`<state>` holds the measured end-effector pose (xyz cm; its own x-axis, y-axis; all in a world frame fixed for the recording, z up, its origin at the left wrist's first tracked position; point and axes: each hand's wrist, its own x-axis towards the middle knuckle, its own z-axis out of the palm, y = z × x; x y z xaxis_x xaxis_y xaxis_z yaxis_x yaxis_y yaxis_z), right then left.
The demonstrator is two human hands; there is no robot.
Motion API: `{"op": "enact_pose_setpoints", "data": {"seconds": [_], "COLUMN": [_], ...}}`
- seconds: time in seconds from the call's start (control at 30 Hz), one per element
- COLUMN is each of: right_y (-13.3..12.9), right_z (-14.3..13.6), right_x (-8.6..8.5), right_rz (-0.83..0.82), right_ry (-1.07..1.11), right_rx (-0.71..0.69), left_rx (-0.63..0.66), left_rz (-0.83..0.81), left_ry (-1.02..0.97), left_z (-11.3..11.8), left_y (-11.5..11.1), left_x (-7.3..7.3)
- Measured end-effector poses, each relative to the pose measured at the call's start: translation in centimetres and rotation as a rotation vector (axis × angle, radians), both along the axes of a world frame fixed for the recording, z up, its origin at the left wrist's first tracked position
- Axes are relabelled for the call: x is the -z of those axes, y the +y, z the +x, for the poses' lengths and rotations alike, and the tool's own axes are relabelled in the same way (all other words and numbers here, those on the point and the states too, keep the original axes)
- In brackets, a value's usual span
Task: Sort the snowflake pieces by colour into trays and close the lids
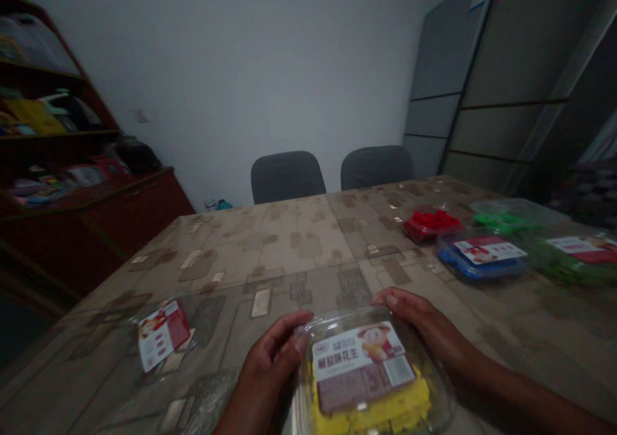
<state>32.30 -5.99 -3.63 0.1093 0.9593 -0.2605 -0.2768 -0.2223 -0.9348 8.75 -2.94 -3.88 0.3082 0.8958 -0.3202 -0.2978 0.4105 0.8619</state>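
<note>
A clear plastic food box (434, 374) with a white and maroon label on its lid sits at the front of the table, yellow pieces (400, 409) showing inside. My left hand (277, 358) grips its far left corner, with thumb and fingers at the lid's edge. At the far right corner, my right hand (414, 313) holds the same box, its fingertips on the rim. The undersides of both hands are hidden. To the left lies a clear lid (164, 335) bearing a red and white label, apart from my hands.
On the right stand a tub of red pieces (431, 224), a labelled box of blue pieces (482, 255), a labelled box of green pieces (578, 258) and an open container with bright green pieces (501, 220). Two grey chairs (288, 177) stand behind the patterned table (270, 236).
</note>
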Motion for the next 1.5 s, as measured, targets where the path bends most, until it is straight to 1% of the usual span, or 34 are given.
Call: {"op": "enact_pose_setpoints", "data": {"seconds": [0.13,0.27,0.4,0.5,0.57,0.63,0.67,0.73,0.8,0.87,0.9,0.93,1.03,1.13,1.23,1.37,1.43,1.5], "right_y": [0.0,-0.1,-0.3,-0.2,-0.1,0.1,0.1,0.3,0.4,0.6,0.6,0.6,0.6,0.5,0.5,0.5,0.4,0.4], "right_z": [0.0,0.0,-0.1,-0.1,0.0,0.1,0.2,0.4,0.6,0.7,0.7,0.7,0.7,0.7,0.9,1.0,0.9,0.8], "right_x": [-0.4,-0.2,-0.5,-1.0,-1.2,-1.1,-1.0,-0.8,-0.6,-0.5,-0.4,-0.4,-0.5,-0.9,-1.3,-1.5,-1.4,-1.4], "right_rz": [-0.025,0.001,-0.004,0.023,0.059,0.090,0.102,0.116,0.122,0.123,0.124,0.124,0.125,0.127,0.122,0.087,0.063,0.047], "right_ry": [-0.088,-0.098,-0.137,-0.221,-0.273,-0.313,-0.326,-0.343,-0.358,-0.366,-0.368,-0.368,-0.357,-0.339,-0.324,-0.279,-0.250,-0.228], "right_rx": [-0.023,-0.053,-0.027,-0.006,-0.003,-0.007,-0.010,-0.015,-0.024,-0.037,-0.042,-0.047,-0.053,-0.054,-0.049,-0.049,-0.040,-0.032], "left_rx": [0.050,0.026,0.003,0.041,0.092,0.135,0.150,0.190,0.307,0.455,0.496,0.505,0.457,0.470,0.500,0.483,0.463,0.469], "left_rz": [-0.001,0.000,-0.020,0.008,0.066,0.204,0.314,0.585,0.837,0.983,1.019,1.040,1.075,1.072,0.938,0.739,0.690,0.674], "left_ry": [0.000,0.023,0.078,0.150,0.203,0.275,0.336,0.507,0.681,0.788,0.819,0.841,0.876,0.869,0.819,0.624,0.572,0.581], "left_z": [-0.2,-0.3,-0.4,-0.4,-0.6,-1.0,-1.3,-2.0,-2.6,-2.9,-2.9,-2.8,-2.3,-2.4,-3.1,-3.5,-3.4,-3.3], "left_y": [-0.1,-0.2,-0.1,0.1,0.3,0.5,0.6,0.7,0.6,0.4,0.2,0.0,-0.5,-0.5,0.0,0.6,0.7,0.7], "left_x": [0.2,0.1,0.0,-0.1,-0.2,-0.2,-0.1,0.0,0.1,0.0,-0.1,-0.3,-0.9,-1.5,-1.8,-2.1,-2.3,-2.4]}}
